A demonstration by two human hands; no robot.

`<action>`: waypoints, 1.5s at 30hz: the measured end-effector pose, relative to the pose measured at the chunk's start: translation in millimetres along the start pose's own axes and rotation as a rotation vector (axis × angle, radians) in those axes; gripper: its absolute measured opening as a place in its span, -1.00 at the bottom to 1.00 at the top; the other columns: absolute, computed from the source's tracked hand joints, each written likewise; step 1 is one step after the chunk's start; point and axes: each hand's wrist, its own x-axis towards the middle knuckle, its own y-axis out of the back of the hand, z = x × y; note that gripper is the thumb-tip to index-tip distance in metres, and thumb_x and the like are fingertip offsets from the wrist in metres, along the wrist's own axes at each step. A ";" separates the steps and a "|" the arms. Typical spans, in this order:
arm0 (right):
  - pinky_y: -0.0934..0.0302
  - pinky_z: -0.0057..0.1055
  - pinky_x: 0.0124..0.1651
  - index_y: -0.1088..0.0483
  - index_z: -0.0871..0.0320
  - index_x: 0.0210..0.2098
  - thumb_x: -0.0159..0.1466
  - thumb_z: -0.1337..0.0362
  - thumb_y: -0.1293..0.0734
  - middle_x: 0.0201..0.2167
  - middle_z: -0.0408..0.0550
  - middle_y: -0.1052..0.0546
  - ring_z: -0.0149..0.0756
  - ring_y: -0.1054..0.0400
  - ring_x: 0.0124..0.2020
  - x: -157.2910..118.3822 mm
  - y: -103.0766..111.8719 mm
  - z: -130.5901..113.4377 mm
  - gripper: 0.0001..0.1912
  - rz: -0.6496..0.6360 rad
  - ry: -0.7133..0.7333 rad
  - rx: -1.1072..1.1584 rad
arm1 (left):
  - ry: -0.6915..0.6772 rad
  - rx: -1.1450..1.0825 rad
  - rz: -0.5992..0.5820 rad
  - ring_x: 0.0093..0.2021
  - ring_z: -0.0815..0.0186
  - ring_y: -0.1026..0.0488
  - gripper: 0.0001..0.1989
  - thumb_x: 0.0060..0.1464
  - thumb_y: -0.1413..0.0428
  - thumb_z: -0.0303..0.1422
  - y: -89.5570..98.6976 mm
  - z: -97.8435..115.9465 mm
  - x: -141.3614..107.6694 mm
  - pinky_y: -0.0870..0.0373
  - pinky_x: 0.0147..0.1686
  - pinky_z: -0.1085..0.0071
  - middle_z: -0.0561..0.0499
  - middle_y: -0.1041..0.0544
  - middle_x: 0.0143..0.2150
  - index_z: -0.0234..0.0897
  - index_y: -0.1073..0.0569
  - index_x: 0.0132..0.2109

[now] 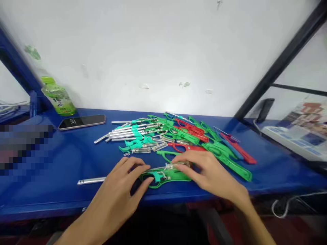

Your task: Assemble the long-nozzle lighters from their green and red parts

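Note:
A green lighter shell half (173, 175) lies near the table's front edge, its hollow inner side facing up. A silver metal tube (90, 181) sticks out to its left, partly under my left hand. My left hand (127, 180) holds the tube end of the shell between thumb and fingers, beside a teal trigger (156, 177) with thin wires. My right hand (204, 172) pinches a clear fuel tank (185, 165) at the shell's upper edge. The right fingers hide part of the tank.
Behind my hands lie a pile of silver tubes with teal triggers (135, 131), loose clear tanks (159, 146), and several green shells (224, 154) and red shells (190, 148). A phone (83, 121) and a green-capped bottle (58, 97) stand back left, before a white wall (163, 51).

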 end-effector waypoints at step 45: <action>-0.45 -0.32 -0.03 -0.68 0.08 0.09 0.52 0.21 -0.40 -0.05 -0.02 -0.64 -0.24 -0.60 -0.12 -11.7 -16.5 18.4 -0.75 -0.014 0.056 -0.020 | -0.188 0.103 -0.117 -0.05 0.15 -0.38 -0.49 0.32 0.07 -0.74 0.9 13.5 -0.6 -0.43 -0.05 0.23 -0.10 -0.48 0.04 -0.26 -0.47 0.25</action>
